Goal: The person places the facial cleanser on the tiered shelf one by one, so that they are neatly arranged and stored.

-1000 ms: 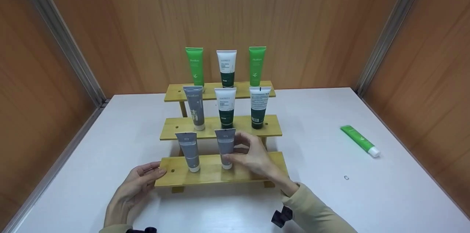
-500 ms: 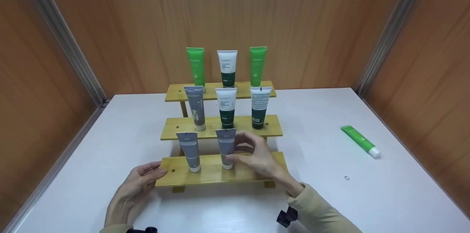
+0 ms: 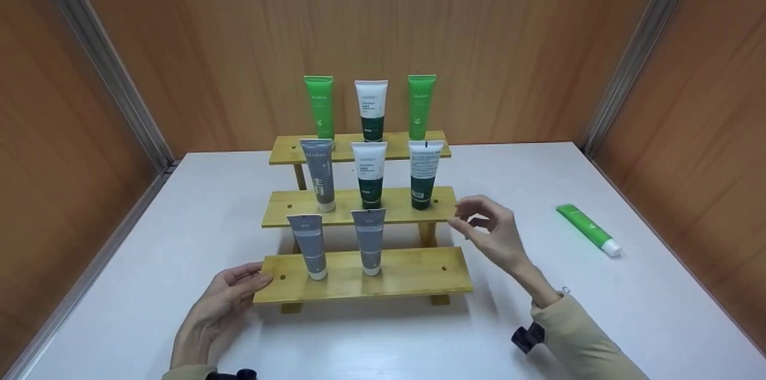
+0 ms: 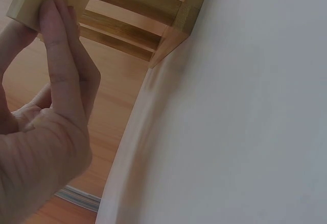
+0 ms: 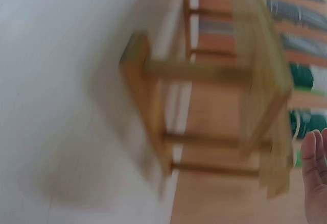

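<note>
A three-tier wooden display rack [image 3: 413,275] stands on the white table. My left hand [image 3: 221,302] pinches the left end of its lowest shelf, thumb on top and fingers beneath; the left wrist view shows the fingertips [image 4: 51,17] against the shelf's underside. Two grey squeeze tubes [image 3: 370,242] stand cap-down on that shelf, at its left and middle. My right hand [image 3: 494,233] hovers off the rack's right side, fingers loosely bent and holding nothing. On the middle shelf are a darker grey tube [image 3: 319,173] and two white-and-green tubes [image 3: 370,173].
Two green tubes [image 3: 321,106] flank a white-and-green one on the top shelf. Another green tube [image 3: 586,229] with a white cap lies flat on the table at right. Wooden panels [image 3: 371,21] wall in the back and sides.
My right hand has let go of the middle grey tube on the lowest shelf and moved right, away from the rack. The tube stays upright. My left hand keeps its place.
</note>
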Demonstrator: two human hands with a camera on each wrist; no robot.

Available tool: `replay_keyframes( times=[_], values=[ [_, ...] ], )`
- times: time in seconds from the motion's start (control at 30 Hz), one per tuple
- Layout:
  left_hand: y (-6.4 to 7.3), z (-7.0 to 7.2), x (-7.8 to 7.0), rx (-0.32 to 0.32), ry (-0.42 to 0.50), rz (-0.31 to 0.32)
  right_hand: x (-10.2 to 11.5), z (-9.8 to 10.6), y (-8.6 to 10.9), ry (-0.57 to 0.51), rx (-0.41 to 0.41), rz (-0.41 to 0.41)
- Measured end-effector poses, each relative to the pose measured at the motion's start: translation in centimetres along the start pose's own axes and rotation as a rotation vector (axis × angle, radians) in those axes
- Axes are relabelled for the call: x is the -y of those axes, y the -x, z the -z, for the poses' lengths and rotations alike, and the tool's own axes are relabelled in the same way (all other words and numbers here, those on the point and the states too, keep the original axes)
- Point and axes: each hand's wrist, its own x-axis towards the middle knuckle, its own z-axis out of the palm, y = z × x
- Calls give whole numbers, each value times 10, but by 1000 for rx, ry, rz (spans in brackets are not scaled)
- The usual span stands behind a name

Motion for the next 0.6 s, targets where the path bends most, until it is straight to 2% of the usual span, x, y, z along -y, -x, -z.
replay_keyframes(
  times=[0.2,0.37,0.5,0.6],
  values=[
    [0,-3,0,-46,-27,4,-34,47,0,173,-124,-60],
    [0,-2,0,-29,-21,2,-63,88,6,295,-185,-74],
    [0,0,0,-15,-22,-3,-83,119,15,410,-177,-97],
    [0,0,0,-6,-22,-7,-93,140,23,516,-138,-152]
  ],
)
